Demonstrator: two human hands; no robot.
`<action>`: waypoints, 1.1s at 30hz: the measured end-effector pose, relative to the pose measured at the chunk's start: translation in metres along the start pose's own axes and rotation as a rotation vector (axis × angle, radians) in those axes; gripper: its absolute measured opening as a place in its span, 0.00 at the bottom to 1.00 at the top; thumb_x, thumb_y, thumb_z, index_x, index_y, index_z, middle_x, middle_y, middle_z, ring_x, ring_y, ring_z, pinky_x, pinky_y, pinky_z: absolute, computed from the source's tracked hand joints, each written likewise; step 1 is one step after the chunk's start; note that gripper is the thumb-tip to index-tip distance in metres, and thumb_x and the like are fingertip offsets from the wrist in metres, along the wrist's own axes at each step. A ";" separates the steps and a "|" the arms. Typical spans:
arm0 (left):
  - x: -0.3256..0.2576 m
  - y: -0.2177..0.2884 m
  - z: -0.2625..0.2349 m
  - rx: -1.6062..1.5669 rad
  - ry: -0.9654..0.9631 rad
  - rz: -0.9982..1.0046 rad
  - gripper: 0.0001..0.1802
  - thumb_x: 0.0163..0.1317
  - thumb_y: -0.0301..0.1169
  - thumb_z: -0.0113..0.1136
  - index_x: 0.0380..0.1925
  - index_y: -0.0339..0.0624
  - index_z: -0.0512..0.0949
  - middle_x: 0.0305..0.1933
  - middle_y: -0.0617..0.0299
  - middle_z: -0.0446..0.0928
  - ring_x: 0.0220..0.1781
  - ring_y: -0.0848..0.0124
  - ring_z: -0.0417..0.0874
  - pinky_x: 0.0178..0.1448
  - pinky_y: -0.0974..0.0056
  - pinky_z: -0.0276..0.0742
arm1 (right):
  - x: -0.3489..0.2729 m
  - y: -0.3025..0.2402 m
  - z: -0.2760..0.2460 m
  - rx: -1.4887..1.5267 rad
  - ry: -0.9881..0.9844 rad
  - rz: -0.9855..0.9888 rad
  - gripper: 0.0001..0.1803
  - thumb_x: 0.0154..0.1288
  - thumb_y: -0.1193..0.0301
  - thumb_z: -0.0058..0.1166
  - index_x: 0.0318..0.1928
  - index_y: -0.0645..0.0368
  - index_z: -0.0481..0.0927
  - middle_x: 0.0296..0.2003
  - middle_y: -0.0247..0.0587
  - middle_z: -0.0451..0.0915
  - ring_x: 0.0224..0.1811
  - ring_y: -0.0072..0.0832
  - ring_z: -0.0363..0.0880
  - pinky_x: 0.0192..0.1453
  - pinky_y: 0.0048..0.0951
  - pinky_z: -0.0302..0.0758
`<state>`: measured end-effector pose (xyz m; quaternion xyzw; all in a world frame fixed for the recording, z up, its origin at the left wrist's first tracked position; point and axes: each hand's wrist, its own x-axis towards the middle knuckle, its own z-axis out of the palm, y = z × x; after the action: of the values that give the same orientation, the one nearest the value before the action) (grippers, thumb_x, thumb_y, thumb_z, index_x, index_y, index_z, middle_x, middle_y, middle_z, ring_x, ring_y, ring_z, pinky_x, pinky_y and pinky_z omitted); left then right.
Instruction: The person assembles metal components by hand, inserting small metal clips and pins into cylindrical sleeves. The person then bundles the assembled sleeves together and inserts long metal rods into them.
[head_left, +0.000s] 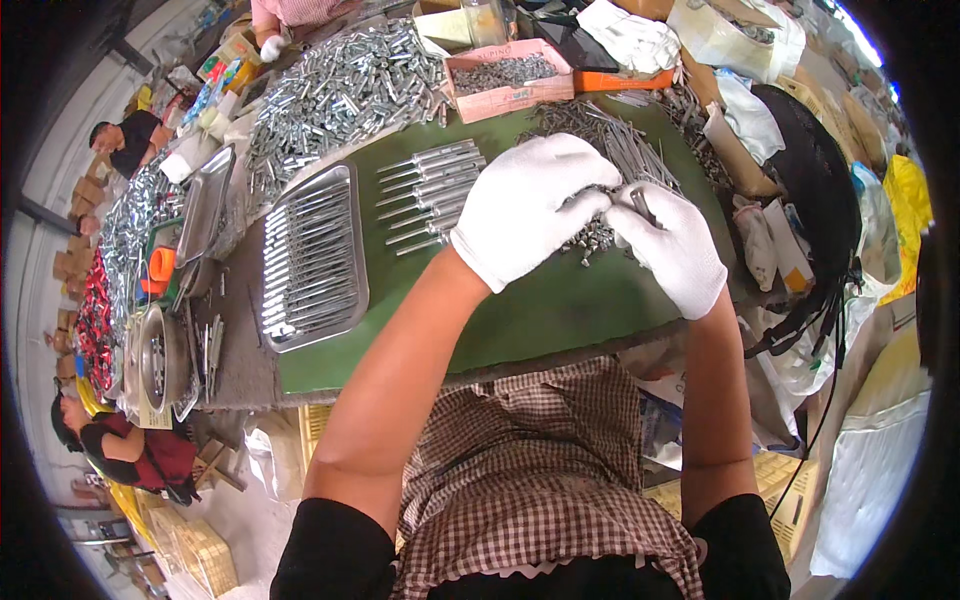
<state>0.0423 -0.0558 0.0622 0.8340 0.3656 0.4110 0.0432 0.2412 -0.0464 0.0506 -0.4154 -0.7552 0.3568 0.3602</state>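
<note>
My left hand (535, 210) and my right hand (675, 250), both in white knit gloves, meet over the right part of the green work mat (540, 310). The fingers of the right hand are closed on a small metal cylinder (644, 206). My left thumb and fingers pinch together right beside it, and what they hold is hidden. Under and behind the hands lie a pile of thin metal rods (630, 145) and a scatter of small metal nuts (592, 238). Left of my left hand, metal sleeves with rods (430, 185) lie in a row.
A steel tray (362, 270) filled with rods lies at the mat's left. Behind are a heap of metal sleeves (345, 85) and a pink box (510, 95) of small parts. A black bag (815, 190) hangs at the right. Other people sit at the far left and across the table.
</note>
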 end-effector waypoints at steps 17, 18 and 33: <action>-0.083 0.016 0.043 0.199 -0.057 -0.558 0.08 0.57 0.30 0.61 0.37 0.44 0.79 0.34 0.55 0.78 0.40 0.55 0.80 0.46 0.54 0.76 | -0.027 0.034 0.027 -0.453 0.075 -0.043 0.09 0.60 0.64 0.60 0.37 0.53 0.81 0.32 0.43 0.79 0.36 0.43 0.80 0.40 0.41 0.74; -0.085 0.018 0.039 0.203 -0.060 -0.553 0.11 0.57 0.30 0.61 0.41 0.44 0.79 0.35 0.55 0.79 0.40 0.56 0.81 0.46 0.55 0.76 | -0.022 0.035 0.025 -0.437 0.090 -0.062 0.06 0.61 0.66 0.58 0.37 0.52 0.82 0.33 0.42 0.79 0.37 0.43 0.80 0.41 0.40 0.75; -0.099 0.026 0.035 0.150 0.042 -0.548 0.09 0.56 0.26 0.61 0.38 0.41 0.80 0.34 0.53 0.80 0.37 0.54 0.81 0.43 0.55 0.77 | 0.046 0.029 0.026 -0.742 -0.228 -0.167 0.09 0.63 0.65 0.52 0.36 0.57 0.79 0.40 0.48 0.79 0.41 0.48 0.80 0.47 0.47 0.76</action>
<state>0.0435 -0.1306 -0.0156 0.6962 0.6076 0.3730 0.0835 0.2119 -0.0007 0.0253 -0.4123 -0.8992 0.0729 0.1271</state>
